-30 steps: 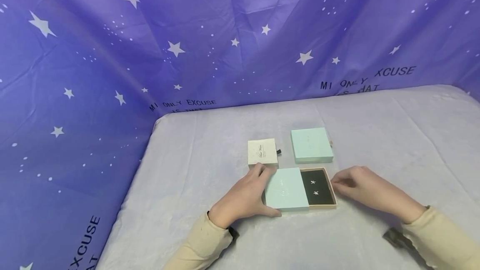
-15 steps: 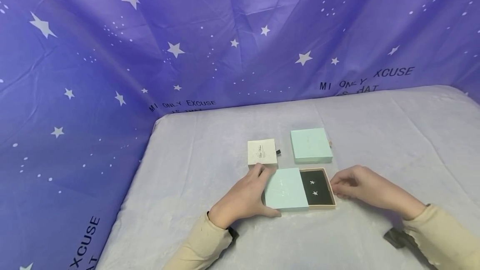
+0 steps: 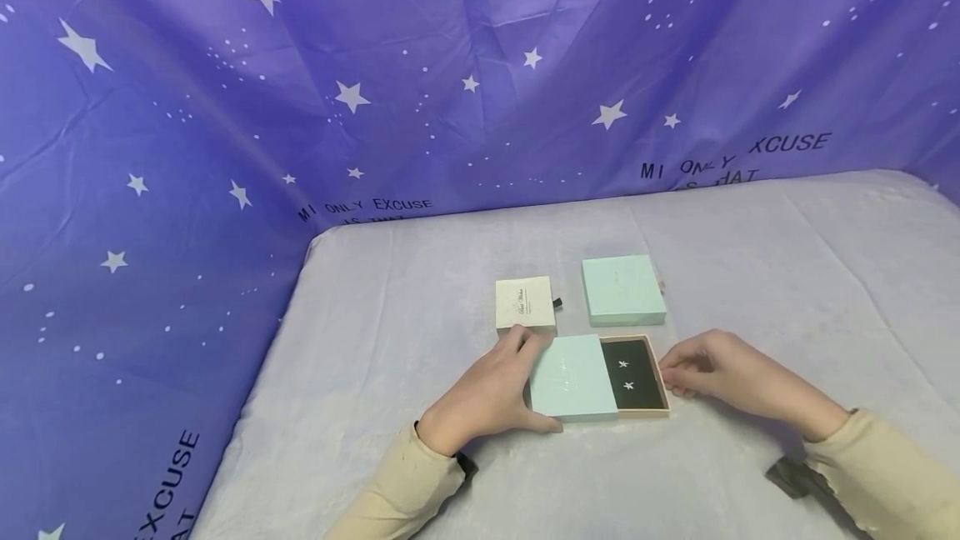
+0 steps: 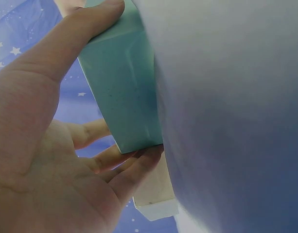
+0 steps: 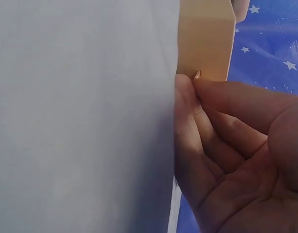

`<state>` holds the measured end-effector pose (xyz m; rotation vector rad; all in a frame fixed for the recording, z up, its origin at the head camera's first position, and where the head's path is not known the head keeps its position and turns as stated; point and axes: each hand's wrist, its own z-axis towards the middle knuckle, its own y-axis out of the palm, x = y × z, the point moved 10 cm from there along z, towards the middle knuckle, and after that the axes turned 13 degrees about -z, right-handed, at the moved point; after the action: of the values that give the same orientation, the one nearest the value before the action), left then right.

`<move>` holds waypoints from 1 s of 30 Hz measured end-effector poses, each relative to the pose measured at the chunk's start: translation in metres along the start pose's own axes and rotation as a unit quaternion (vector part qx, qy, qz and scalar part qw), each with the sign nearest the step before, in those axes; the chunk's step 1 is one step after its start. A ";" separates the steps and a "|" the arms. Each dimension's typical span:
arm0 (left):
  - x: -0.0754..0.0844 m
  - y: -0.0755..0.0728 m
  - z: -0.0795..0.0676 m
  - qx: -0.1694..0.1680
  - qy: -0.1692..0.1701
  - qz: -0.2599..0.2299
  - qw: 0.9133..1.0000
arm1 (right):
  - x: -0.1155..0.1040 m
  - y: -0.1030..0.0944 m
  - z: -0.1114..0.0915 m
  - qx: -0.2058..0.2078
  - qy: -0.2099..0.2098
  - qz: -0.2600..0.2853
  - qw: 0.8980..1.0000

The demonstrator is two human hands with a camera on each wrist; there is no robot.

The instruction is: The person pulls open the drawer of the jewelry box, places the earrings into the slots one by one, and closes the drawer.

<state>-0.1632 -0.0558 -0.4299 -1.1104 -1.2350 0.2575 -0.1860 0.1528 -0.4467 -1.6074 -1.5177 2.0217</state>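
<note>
A mint-green jewelry box sleeve [image 3: 573,377] lies on the bed-like surface, its tan-edged drawer [image 3: 642,413] partly out to the right. Two small star-shaped earrings [image 3: 628,385] sit on the black insert inside. My left hand [image 3: 491,390] grips the sleeve's left end, thumb on the near side and fingers on the far side; the left wrist view shows the sleeve's end face [image 4: 122,92] between them. At the drawer's right end, my right hand [image 3: 712,369] pinches a small ribbon tab [image 5: 198,75] between thumb and finger, close against the drawer wall.
Just behind the left fingers lies a small cream box [image 3: 523,303] with a black tab. A second mint-green box [image 3: 624,290], shut, lies behind the drawer. A purple star-printed curtain [image 3: 480,82] hangs along the back and left of the pale cloth [image 3: 787,290].
The drawer and its earrings have shifted very slightly left into the sleeve, the right hand moving along with them. My left hand stays in place.
</note>
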 end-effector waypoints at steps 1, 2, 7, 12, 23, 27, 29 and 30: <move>0.000 0.000 0.000 0.000 0.000 -0.001 1.000 | -0.001 0.000 0.000 0.000 -0.002 -0.002 1.000; 0.000 0.000 0.000 -0.001 -0.001 -0.001 1.000 | -0.002 0.000 0.001 0.000 -0.004 -0.003 1.000; 0.000 0.001 0.000 -0.003 -0.002 -0.004 1.000 | -0.009 0.002 0.006 -0.001 -0.016 -0.006 1.000; 0.000 0.000 -0.001 0.000 0.000 -0.005 1.000 | -0.019 0.002 0.010 0.003 -0.035 -0.009 0.999; 0.000 0.000 -0.001 0.001 0.003 -0.007 1.000 | -0.036 0.009 0.021 0.001 -0.050 -0.010 0.999; 0.001 0.000 -0.001 0.000 0.002 -0.007 1.000 | -0.040 0.011 0.026 0.001 -0.045 -0.019 0.999; 0.002 0.000 0.000 0.000 0.002 -0.006 1.000 | -0.042 0.011 0.028 0.004 -0.048 -0.028 0.998; 0.002 -0.001 0.000 0.000 0.002 -0.006 1.000 | -0.043 0.010 0.029 0.005 -0.048 -0.033 0.998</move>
<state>-0.1623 -0.0545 -0.4281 -1.1030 -1.2377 0.2461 -0.1864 0.1029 -0.4293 -1.4554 -1.5683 2.0963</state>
